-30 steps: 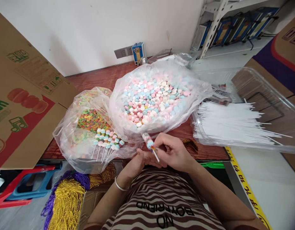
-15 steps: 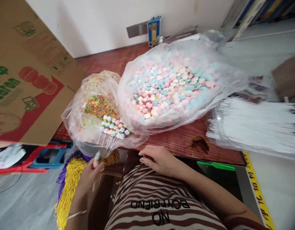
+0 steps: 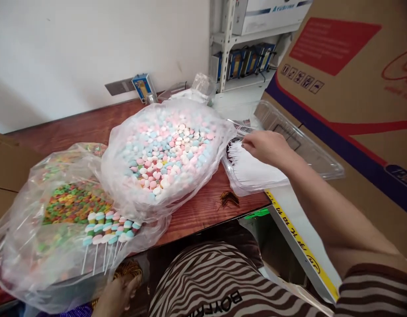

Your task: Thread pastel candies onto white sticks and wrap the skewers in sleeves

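The right hand (image 3: 267, 147) curls over white sticks (image 3: 251, 169), the left hand (image 3: 118, 294) near gold beads (image 3: 130, 267); whether either grips, I cannot tell.

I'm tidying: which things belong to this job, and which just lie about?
Probably in use: thin white sticks beneath the right hand; round pastel candies; multicoloured ring candies; stacked candy skewers.
Probably lying about: small blue box; purple-striped brown cardboard carton.

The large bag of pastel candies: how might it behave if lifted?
The bag would probably sag, its film being translucent and wrinkled. It may feel heavy, since many candies fill it; lying loose, they would likely shift.
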Tool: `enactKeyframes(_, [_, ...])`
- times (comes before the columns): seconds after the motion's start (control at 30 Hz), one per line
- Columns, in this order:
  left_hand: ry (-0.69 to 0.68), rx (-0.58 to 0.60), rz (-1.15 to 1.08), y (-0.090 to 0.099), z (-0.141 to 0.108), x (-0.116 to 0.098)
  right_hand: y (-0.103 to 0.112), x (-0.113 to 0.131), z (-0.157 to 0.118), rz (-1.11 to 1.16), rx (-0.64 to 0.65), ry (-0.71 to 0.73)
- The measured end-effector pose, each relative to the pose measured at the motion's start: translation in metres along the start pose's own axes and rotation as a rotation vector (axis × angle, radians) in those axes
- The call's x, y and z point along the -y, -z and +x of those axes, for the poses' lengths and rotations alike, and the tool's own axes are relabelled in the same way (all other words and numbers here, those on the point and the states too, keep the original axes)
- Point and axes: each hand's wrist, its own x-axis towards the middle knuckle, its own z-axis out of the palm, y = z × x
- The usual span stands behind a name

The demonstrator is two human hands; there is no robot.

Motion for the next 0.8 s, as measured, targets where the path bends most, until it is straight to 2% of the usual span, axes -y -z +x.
enactKeyframes(0.03, [-0.055,-0.02,0.038,0.005,0.011,-0.012,-0.007,-0.009,0.017,-0.083,0.081,-0.018])
enactKeyframes(0.13, [-0.325,-0.092,0.139,0.017,0.019,-0.06,-0.03,-0.019,0.051,-0.106,0.148,0.012])
enactKeyframes(0.23, [-0.473,-0.074,0.11,0.017,0.009,-0.103,-0.04,-0.016,0.057,-0.089,0.13,0.017])
enactKeyframes(0.3, [-0.546,-0.055,0.074,0.011,0.007,-0.121,-0.034,-0.01,0.049,-0.09,0.068,-0.017])
enactKeyframes(0.4, [-0.603,-0.028,0.076,-0.001,0.011,-0.131,-0.012,0.013,0.02,-0.09,-0.062,-0.051])
enactKeyframes(0.53, [-0.637,-0.02,0.129,-0.012,0.018,-0.134,0.01,0.059,-0.049,0.072,-0.357,0.176])
enactKeyframes(0.6, [-0.648,-0.022,0.153,-0.012,0.019,-0.135,0.008,0.073,-0.079,0.269,-0.363,0.349])
enactKeyframes(0.67, [-0.655,-0.029,0.158,-0.01,0.018,-0.136,0.002,0.078,-0.091,0.35,-0.335,0.406])
enactKeyframes(0.73, [-0.653,-0.033,0.136,-0.01,0.015,-0.135,-0.002,0.073,-0.083,0.232,-0.346,0.281])
enactKeyframes(0.8, [-0.638,-0.035,0.099,-0.011,0.013,-0.131,0.0,0.056,-0.057,-0.036,-0.294,0.019])
